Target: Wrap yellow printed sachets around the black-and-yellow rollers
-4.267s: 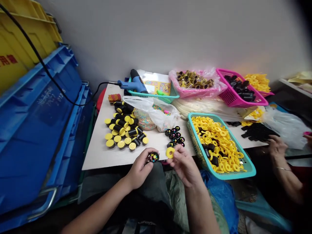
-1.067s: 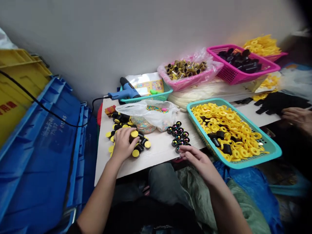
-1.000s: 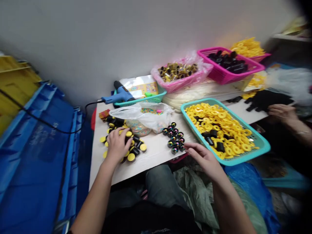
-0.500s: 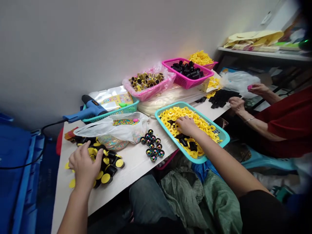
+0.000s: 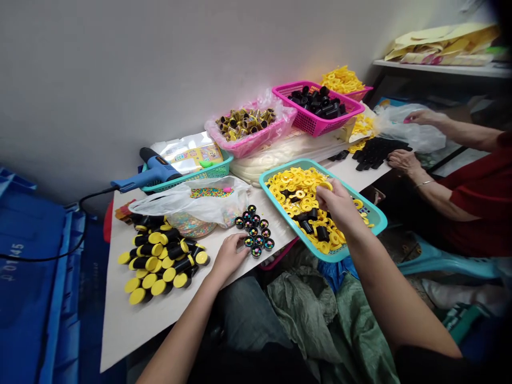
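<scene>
My left hand (image 5: 231, 255) rests on the white table (image 5: 128, 320) with its fingertips touching the near edge of a cluster of small black cups filled with coloured beads (image 5: 256, 230); its fingers are curled round one cup. My right hand (image 5: 336, 200) is lifted over the teal basket (image 5: 378, 216) of yellow rings and pinches one yellow ring (image 5: 325, 186). A pile of black tubes with yellow caps (image 5: 162, 256) lies to the left of my left hand.
A plastic bag of coloured beads (image 5: 200, 205), a blue glue gun (image 5: 154, 170) in a teal basket, pink baskets (image 5: 320, 109) and blue crates (image 5: 28, 266) surround the work. Another person in red (image 5: 472, 197) handles black parts (image 5: 378, 152) at the right.
My left hand left the capped tubes and moved right to the bead cups. My right hand rose out of the yellow rings holding one ring.
</scene>
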`<action>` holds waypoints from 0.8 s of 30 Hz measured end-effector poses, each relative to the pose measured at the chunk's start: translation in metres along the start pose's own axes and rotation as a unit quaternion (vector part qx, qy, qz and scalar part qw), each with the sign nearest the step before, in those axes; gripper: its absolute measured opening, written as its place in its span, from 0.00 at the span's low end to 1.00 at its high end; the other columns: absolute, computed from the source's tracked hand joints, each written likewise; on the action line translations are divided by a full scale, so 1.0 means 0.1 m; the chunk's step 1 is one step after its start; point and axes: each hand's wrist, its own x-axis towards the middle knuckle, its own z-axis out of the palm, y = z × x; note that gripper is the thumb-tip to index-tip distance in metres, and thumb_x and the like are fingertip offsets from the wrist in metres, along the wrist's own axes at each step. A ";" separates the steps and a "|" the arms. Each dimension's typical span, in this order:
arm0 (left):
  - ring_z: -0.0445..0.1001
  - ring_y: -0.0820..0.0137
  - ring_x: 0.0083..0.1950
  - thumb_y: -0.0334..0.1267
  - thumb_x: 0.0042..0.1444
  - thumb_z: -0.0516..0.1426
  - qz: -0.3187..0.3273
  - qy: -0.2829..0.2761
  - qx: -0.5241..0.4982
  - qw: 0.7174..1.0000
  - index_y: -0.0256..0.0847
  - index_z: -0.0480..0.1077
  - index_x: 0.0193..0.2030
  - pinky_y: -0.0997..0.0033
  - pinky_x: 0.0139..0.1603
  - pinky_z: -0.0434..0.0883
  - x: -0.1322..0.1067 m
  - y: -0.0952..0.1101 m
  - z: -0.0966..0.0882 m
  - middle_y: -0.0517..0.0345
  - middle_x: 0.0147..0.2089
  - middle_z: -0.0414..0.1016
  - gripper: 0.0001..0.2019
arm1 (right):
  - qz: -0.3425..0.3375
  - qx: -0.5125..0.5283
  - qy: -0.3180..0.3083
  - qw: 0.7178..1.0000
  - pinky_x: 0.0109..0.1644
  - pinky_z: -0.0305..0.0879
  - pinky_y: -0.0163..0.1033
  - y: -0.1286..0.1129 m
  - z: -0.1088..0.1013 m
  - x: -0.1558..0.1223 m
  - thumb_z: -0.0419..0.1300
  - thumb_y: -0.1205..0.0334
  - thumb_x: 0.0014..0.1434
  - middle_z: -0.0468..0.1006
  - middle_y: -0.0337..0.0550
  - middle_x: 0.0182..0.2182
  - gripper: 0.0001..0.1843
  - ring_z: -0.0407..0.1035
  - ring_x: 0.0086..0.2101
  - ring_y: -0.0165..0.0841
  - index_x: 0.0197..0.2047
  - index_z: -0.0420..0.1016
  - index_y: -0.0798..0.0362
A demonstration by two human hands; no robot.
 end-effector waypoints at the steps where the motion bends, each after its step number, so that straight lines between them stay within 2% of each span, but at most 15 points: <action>1: 0.73 0.62 0.46 0.32 0.49 0.58 -0.008 0.008 -0.010 1.000 0.40 0.70 0.44 0.58 0.49 0.69 0.01 0.00 0.00 0.51 0.44 0.75 0.13 | 0.018 0.067 -0.036 0.997 0.24 0.52 0.33 -0.08 0.03 -0.12 0.52 0.53 0.58 0.58 0.31 0.21 0.09 0.54 0.20 0.27 0.35 0.58 0.49; 3: 0.74 0.62 0.45 0.33 0.50 0.57 -0.022 0.030 -0.031 0.999 0.40 0.69 0.43 0.58 0.48 0.70 -0.02 0.04 -0.03 0.51 0.43 0.75 0.11 | 0.049 0.187 -0.121 0.974 0.25 0.52 0.32 -0.23 0.16 -0.38 0.61 0.51 0.52 0.59 0.31 0.23 0.15 0.54 0.22 0.26 0.33 0.58 0.49; 5: 0.73 0.63 0.46 0.32 0.51 0.56 -0.030 0.050 -0.051 0.997 0.40 0.66 0.44 0.59 0.48 0.70 -0.12 0.12 -0.10 0.51 0.45 0.74 0.12 | 0.063 0.277 -0.212 0.935 0.27 0.53 0.31 -0.36 0.36 -0.65 0.66 0.52 0.48 0.60 0.31 0.25 0.19 0.56 0.24 0.26 0.34 0.60 0.49; 7: 0.73 0.65 0.47 0.31 0.51 0.56 -0.019 0.051 -0.087 0.995 0.41 0.64 0.47 0.61 0.50 0.69 -0.30 0.21 -0.19 0.52 0.48 0.73 0.15 | 0.088 0.356 -0.284 0.886 0.27 0.52 0.32 -0.44 0.60 -0.90 0.62 0.49 0.52 0.61 0.31 0.24 0.16 0.55 0.24 0.26 0.35 0.62 0.49; 9: 0.72 0.66 0.49 0.30 0.52 0.55 0.009 0.035 -0.146 0.989 0.42 0.63 0.48 0.63 0.52 0.68 -0.52 0.31 -0.30 0.53 0.49 0.72 0.16 | 0.105 0.399 -0.323 0.852 0.28 0.53 0.33 -0.49 0.85 -1.12 0.56 0.47 0.58 0.61 0.32 0.23 0.15 0.56 0.24 0.26 0.38 0.65 0.50; 12: 0.70 0.65 0.50 0.32 0.56 0.53 0.037 0.013 -0.226 0.973 0.43 0.62 0.51 0.62 0.52 0.67 -0.85 0.37 -0.45 0.53 0.48 0.70 0.15 | 0.109 0.406 -0.342 0.840 0.30 0.56 0.33 -0.55 1.13 -1.34 0.58 0.49 0.57 0.65 0.34 0.26 0.16 0.60 0.26 0.27 0.42 0.69 0.51; 16: 0.67 0.63 0.50 0.34 0.61 0.50 0.028 0.002 -0.254 0.967 0.43 0.59 0.54 0.62 0.52 0.66 -1.15 0.32 -0.58 0.52 0.49 0.66 0.15 | 0.158 0.414 -0.351 0.825 0.26 0.54 0.30 -0.69 1.34 -1.51 0.64 0.53 0.53 0.68 0.32 0.22 0.18 0.62 0.23 0.26 0.45 0.66 0.50; 20: 0.65 0.62 0.50 0.36 0.62 0.47 0.047 0.013 -0.222 0.974 0.42 0.57 0.54 0.60 0.52 0.64 -1.28 0.31 -0.67 0.50 0.49 0.65 0.14 | 0.192 0.411 -0.345 0.821 0.23 0.52 0.29 -0.84 1.44 -1.62 0.67 0.55 0.49 0.67 0.29 0.18 0.19 0.60 0.19 0.24 0.41 0.65 0.50; 24: 0.65 0.60 0.49 0.39 0.62 0.45 0.070 0.036 -0.206 0.975 0.41 0.57 0.53 0.58 0.51 0.64 -1.33 0.35 -0.72 0.49 0.49 0.63 0.13 | 0.191 0.406 -0.330 0.831 0.23 0.53 0.28 -0.91 1.51 -1.72 0.67 0.57 0.49 0.67 0.28 0.18 0.21 0.60 0.19 0.24 0.43 0.63 0.49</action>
